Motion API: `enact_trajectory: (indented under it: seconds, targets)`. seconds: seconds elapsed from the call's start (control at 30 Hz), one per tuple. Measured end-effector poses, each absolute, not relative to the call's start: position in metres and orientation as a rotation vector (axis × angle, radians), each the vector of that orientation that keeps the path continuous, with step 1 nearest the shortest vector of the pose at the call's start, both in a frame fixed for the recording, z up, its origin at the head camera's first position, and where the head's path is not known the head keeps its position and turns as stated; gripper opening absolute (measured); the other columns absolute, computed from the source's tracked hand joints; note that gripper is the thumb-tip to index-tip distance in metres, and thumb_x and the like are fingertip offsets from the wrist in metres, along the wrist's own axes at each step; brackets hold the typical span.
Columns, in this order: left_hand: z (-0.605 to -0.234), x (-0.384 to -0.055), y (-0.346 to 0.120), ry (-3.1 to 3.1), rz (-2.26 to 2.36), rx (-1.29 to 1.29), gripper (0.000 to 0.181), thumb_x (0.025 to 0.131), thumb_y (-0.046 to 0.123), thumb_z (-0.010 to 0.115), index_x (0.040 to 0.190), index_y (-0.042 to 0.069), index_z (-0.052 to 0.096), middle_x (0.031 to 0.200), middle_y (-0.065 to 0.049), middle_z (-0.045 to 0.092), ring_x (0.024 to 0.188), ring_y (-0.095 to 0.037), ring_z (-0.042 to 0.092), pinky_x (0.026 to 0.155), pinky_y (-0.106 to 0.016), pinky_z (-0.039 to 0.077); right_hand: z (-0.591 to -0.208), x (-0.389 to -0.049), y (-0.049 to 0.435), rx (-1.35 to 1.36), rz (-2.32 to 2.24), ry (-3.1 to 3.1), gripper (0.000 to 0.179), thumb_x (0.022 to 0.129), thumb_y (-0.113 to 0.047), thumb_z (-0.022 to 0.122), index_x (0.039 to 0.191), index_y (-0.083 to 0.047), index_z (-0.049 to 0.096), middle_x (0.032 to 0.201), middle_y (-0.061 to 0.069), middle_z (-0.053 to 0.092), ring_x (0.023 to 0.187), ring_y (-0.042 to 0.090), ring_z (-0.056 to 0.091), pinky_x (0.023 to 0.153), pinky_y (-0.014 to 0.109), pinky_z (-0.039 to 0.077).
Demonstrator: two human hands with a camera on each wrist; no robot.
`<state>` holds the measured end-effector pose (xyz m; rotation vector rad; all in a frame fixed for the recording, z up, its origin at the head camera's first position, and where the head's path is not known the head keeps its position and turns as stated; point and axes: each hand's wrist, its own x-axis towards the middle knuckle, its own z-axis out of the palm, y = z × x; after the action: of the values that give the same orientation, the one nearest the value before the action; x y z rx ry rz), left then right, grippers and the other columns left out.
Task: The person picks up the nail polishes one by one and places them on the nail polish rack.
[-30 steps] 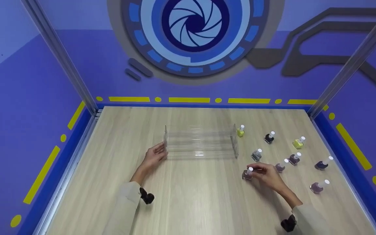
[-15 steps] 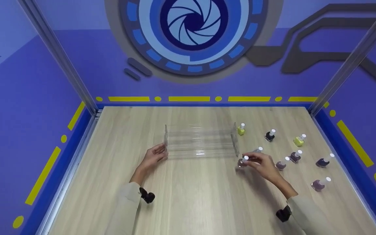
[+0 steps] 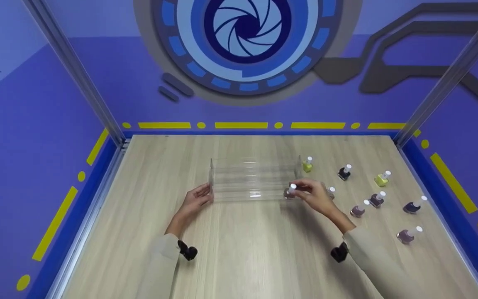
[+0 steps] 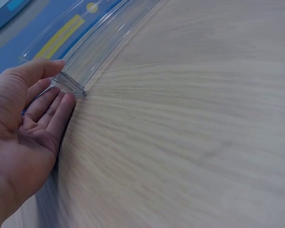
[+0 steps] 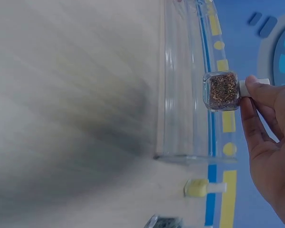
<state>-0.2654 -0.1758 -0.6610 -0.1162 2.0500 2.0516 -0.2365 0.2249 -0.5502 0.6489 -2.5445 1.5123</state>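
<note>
In my right hand [image 3: 315, 197] is a nail polish bottle [image 5: 223, 91] with brown glittery contents, pinched by its white cap between thumb and fingers. In the head view the bottle appears over the right front part of a clear stepped display rack [image 3: 255, 181]; whether it touches the rack cannot be told. At the rack's other end, my left hand [image 3: 195, 199] touches the clear side panel [image 4: 71, 84] with its fingertips, thumb above and fingers fairly straight. A grey bottle [image 3: 331, 192] is partly hidden behind my right hand.
Just right of the rack stands a yellow polish bottle [image 3: 307, 165]. Farther right on the wooden table [image 3: 239, 253] are a black bottle [image 3: 344, 173], another yellow one [image 3: 381, 179], a dark one [image 3: 412, 207] and several purplish ones, including a mauve bottle [image 3: 406, 236]. Blue-purple walls enclose the table.
My right hand has carried the brown polish bottle up and left, from the table to the rack's right front. My left hand has stayed at the rack's left end.
</note>
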Motion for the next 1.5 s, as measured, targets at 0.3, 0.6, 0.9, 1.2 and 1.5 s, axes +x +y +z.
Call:
enact_trajectory:
  seconds: [0.3,0.6,0.9,1.2,1.5]
  targets:
    - [-0.664,-0.261,-0.175,2.111,2.055,-0.074,0.057,0.096,0.000,0.061,0.151,-0.004,0.044,0.157,-0.025,0.043,0.148,-0.039,0.041,0.119,-0.044,0.043,-0.570,-0.275,0.191,0.742,1.551,-2.531,0.024,0.088,0.008,0.072,0.112,0.011,0.071,0.109,0.027,0.074,0.100,0.043,0.072,0.090,0.038,0.063]
    - [-0.662,-0.262,-0.173,2.100,2.035,-0.077,0.057,0.099,0.004,0.062,0.152,-0.003,0.043,0.158,-0.024,0.042,0.150,-0.038,0.040,0.119,-0.042,0.043,-0.564,-0.290,0.160,0.743,1.552,-2.551,0.024,0.090,0.003,0.073,0.114,0.003,0.074,0.111,0.019,0.076,0.103,0.034,0.074,0.092,0.040,0.063]
    - [-0.661,-0.260,-0.176,2.078,2.047,-0.102,0.056,0.098,0.005,0.063,0.151,-0.001,0.045,0.160,-0.022,0.041,0.151,-0.037,0.037,0.122,-0.046,0.039,-0.559,-0.308,0.135,0.779,1.602,-2.556,0.020,0.093,0.007,0.068,0.112,0.006,0.071,0.110,0.025,0.074,0.102,0.038,0.074,0.092,0.042,0.063]
    - [-0.665,-0.262,-0.173,2.083,2.044,-0.100,0.056,0.098,0.005,0.063,0.151,-0.001,0.045,0.159,-0.023,0.042,0.150,-0.037,0.038,0.122,-0.046,0.039,-0.555,-0.323,0.115,0.760,1.551,-2.508,0.019,0.092,0.008,0.068,0.111,0.010,0.069,0.108,0.026,0.073,0.102,0.039,0.074,0.093,0.045,0.062]
    - [-0.666,-0.259,-0.174,2.113,2.058,-0.078,0.055,0.099,0.005,0.063,0.150,-0.004,0.045,0.157,-0.026,0.043,0.149,-0.040,0.040,0.120,-0.045,0.041,-0.559,-0.329,0.092,0.724,1.551,-2.448,0.019,0.092,0.007,0.068,0.111,0.007,0.070,0.109,0.022,0.073,0.104,0.035,0.073,0.095,0.043,0.062]
